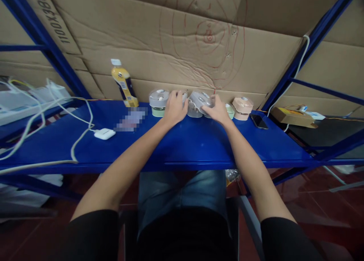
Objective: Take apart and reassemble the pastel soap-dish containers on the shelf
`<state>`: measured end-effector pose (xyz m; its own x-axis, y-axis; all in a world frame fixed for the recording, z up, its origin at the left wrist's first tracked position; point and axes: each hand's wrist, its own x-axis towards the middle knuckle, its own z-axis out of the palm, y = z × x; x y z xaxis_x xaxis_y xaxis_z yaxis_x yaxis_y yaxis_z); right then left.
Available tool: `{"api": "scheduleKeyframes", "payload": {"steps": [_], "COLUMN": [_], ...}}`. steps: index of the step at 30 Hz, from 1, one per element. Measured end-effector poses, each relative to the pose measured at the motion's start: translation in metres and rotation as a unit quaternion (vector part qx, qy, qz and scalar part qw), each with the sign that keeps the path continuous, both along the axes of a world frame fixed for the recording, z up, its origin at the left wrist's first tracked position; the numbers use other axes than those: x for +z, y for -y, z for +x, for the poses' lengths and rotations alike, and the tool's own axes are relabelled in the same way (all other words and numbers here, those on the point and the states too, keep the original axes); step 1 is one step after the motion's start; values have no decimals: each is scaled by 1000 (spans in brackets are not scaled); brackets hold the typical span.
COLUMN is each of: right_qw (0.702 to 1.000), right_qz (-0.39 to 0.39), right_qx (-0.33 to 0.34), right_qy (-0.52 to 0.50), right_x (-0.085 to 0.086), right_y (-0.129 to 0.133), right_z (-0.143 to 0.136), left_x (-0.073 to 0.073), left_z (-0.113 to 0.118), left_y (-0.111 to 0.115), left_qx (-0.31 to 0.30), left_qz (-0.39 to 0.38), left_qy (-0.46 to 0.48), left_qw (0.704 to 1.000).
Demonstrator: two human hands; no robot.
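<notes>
Pinching a tilted grey container (200,99) in the right hand (220,111), just left of its palm, by the surface's (196,145) far edge, with the left hand (174,109) curled over another container (184,97), grip impossible to tell

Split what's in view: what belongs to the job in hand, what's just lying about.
Likely in the job:
left hand, at a partly hidden container
right hand, on a tilted container
green-based container
peach container

Apparently lying about:
yellow bottle
white case
black phone
cardboard box
</notes>
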<state>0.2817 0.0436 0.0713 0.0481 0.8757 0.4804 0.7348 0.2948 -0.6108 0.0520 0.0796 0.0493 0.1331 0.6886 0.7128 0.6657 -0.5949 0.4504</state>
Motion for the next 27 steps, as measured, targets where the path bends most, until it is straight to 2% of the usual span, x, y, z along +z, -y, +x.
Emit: {"api": "scheduleKeyframes", "payload": {"steps": [2,4,6,9,11,14,18,21,24,27], "right_qw": [995,976,944,910,903,908,934,939,950,969], "right_qz": [-10,-51,-105,-149,-163,-167,-84,-34,-32,-31], "right_qx": [97,213,312,386,396,373,317,303,282,239], "right_qy": [-1,-3,-3,11,37,92,138,157,126,54], "right_x": [0,-3,-6,-12,-15,-19,-26,-29,-26,-20], "right_y": [6,11,16,20,23,27,33,36,35,29], "right_z": [12,21,26,25,22,14,-7,-18,-13,4], "left_x": [-6,-12,-17,-24,-29,-38,-49,-55,-56,-52], "left_z": [-10,-24,-38,-53,-56,-51,-41,-39,-41,-43], "left_y": [0,2,7,22,33,45,48,47,49,53], "left_qx": [-95,-191,-268,-301,-298,-288,-279,-278,-265,-268], "left_qz": [-39,-118,-189,-219,-213,-210,-201,-191,-192,-165], "left_qy": [73,107,77,-3,-19,-12,-6,-5,-17,-49], "left_qw": [992,968,942,928,930,934,939,941,945,948]}}
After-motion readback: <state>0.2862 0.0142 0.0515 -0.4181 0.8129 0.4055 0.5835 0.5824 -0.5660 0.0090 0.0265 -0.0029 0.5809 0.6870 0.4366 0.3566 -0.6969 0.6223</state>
